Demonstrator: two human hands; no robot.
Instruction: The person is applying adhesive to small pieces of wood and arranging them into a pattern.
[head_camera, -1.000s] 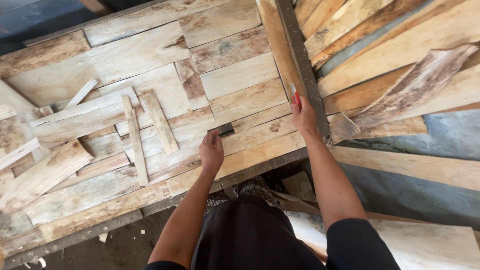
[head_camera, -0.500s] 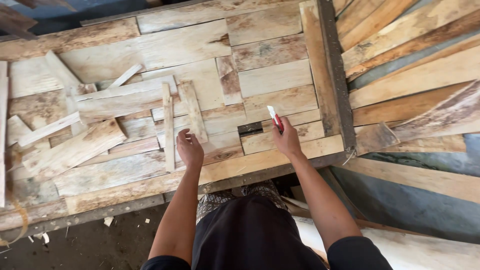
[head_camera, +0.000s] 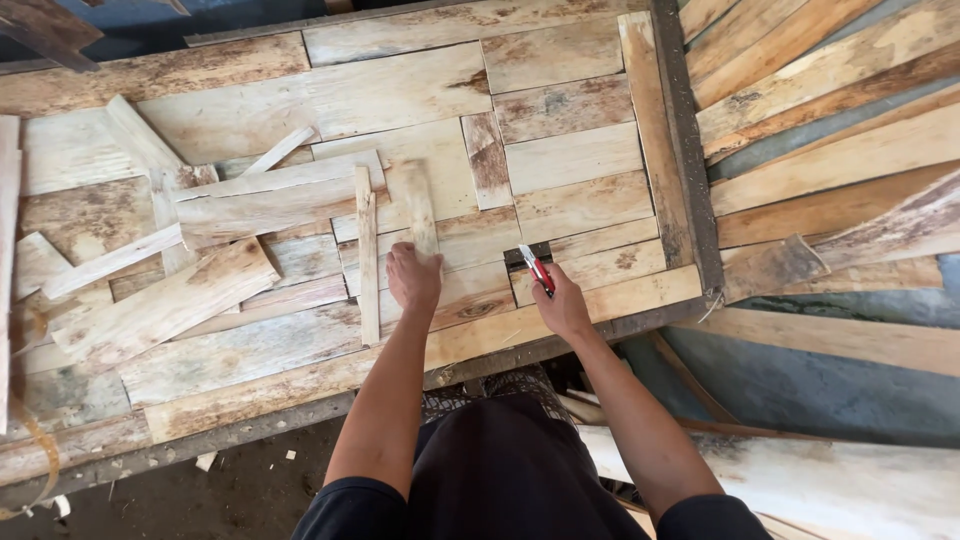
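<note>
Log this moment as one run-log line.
left hand: on thin strip | right hand: holds red knife at dark gap | surface: plank panel

Utility knife (head_camera: 537, 270) showing red body with silver blade. Wood panel (head_camera: 560, 160) showing pale tan boards with brown stains and dark knots. Frame edge (head_camera: 688, 150) looking dark grey. Person's clothing (head_camera: 510, 470) appearing black.

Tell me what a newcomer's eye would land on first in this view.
First the two bare arms reaching onto the patchwork of pale wood pieces laid in a frame. The right hand holds a red utility knife at a small dark gap between the pieces. The left hand grips a narrow wood strip, with loose offcuts heaped to the left.
</note>
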